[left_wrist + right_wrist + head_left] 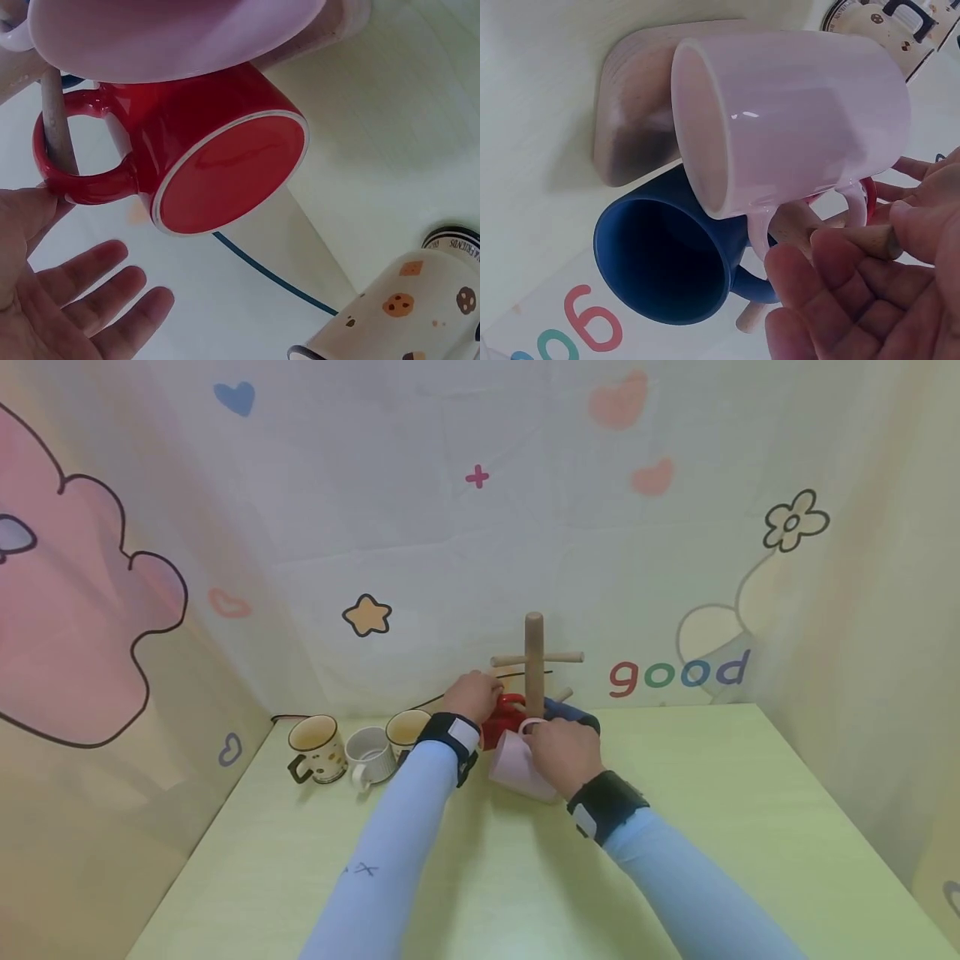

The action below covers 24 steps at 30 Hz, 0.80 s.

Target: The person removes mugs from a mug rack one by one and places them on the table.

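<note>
The wooden rack [534, 660] stands at the table's back. My left hand [471, 697] pinches the red mug's handle between thumb and a finger, its other fingers extended, in the left wrist view. That red mug [217, 157] has its handle around a peg [56, 124]. The pink mug [802, 120] lies tilted before the rack, its handle around another peg [874, 240]. My right hand [870, 300] grips that peg's end beside the handle, thumb opposite curled fingers. A blue mug [664, 255] hangs by its handle on the far side.
Left of the rack stand a spotted mug [318, 752] with a dark handle, a white ribbed mug [371, 755] and another cream mug [407, 727]. A patterned cloth [420, 527] hangs behind the table [675, 827]. A dark cord [292, 717] runs along the back edge.
</note>
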### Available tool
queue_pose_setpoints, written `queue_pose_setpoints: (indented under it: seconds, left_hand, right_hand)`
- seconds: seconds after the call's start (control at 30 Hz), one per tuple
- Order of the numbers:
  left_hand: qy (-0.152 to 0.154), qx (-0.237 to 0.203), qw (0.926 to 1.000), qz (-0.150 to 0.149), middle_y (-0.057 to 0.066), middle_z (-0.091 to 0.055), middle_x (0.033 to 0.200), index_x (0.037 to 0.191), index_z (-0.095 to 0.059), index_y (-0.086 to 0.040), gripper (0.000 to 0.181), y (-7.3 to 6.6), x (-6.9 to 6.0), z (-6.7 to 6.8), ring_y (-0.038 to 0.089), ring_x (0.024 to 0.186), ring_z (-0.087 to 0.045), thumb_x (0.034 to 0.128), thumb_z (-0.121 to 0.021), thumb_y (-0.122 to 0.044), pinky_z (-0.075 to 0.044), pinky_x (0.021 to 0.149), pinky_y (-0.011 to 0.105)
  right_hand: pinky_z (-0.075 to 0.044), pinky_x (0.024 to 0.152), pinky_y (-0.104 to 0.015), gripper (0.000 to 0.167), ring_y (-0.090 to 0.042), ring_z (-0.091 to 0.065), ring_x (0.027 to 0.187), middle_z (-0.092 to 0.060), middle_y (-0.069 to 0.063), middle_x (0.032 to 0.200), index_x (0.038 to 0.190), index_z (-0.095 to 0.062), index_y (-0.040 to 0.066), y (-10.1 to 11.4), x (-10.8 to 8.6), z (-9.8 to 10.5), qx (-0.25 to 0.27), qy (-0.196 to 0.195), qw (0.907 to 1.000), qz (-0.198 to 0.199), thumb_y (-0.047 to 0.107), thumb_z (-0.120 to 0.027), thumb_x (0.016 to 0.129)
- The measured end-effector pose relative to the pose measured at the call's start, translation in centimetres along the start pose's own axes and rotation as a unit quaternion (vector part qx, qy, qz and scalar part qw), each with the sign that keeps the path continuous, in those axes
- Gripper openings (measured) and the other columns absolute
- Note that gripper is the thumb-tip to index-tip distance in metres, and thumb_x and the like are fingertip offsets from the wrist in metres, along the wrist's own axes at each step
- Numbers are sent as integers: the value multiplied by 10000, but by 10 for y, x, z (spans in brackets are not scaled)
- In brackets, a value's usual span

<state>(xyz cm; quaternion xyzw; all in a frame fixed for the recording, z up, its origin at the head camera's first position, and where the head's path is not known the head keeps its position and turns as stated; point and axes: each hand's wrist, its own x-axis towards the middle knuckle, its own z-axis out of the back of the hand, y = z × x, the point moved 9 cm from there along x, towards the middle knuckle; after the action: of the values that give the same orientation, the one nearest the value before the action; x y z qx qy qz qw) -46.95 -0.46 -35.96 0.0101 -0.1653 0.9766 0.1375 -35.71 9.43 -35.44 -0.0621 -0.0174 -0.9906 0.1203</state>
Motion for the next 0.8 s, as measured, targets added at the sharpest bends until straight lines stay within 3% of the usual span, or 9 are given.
queue_pose_setpoints:
  seconds: [0.17, 0.37, 0.47, 0.8]
  left_hand:
    - [158, -561, 9982, 169, 60, -689, 984, 1184, -731, -159, 240, 5, -1, -1, 239, 892, -600, 1024, -570, -236, -516, 885, 384]
    - [74, -486, 9987, 151, 61, -690, 981, 1158, -736, -149, 235, 5, -2, -2, 235, 898, -600, 1028, -560, -234, -508, 886, 378]
    - [127, -676, 9971, 319, 68, -684, 1020, 1199, -718, -146, 255, 6, -5, -4, 242, 925, -599, 1033, -551, -243, -508, 901, 388]
    - [340, -1033, 9924, 570, 73, -668, 1060, 1242, -689, -159, 286, 10, -12, -4, 249, 963, -598, 1040, -528, -282, -535, 885, 378]
  right_hand:
    - [-566, 574, -386, 270, -208, -567, 595, -661, -49, 716, 1108, -755, 126, 1, 1, 0, -27, -36, 10000, -2, 324, -701, 932]
    - [-578, 621, -419, 264, -213, -605, 644, -725, -62, 839, 1129, -753, 148, 1, 1, -2, 64, -67, 9999, 73, 311, -711, 927]
    - [-576, 616, -419, 262, -217, -600, 647, -734, -66, 876, 1131, -754, 155, 1, 1, -2, 21, -75, 9999, 143, 295, -732, 911]
    - [-569, 591, -405, 252, -213, -593, 616, -709, -65, 795, 1114, -755, 137, -1, 2, -4, 55, -136, 9998, 147, 286, -732, 912]
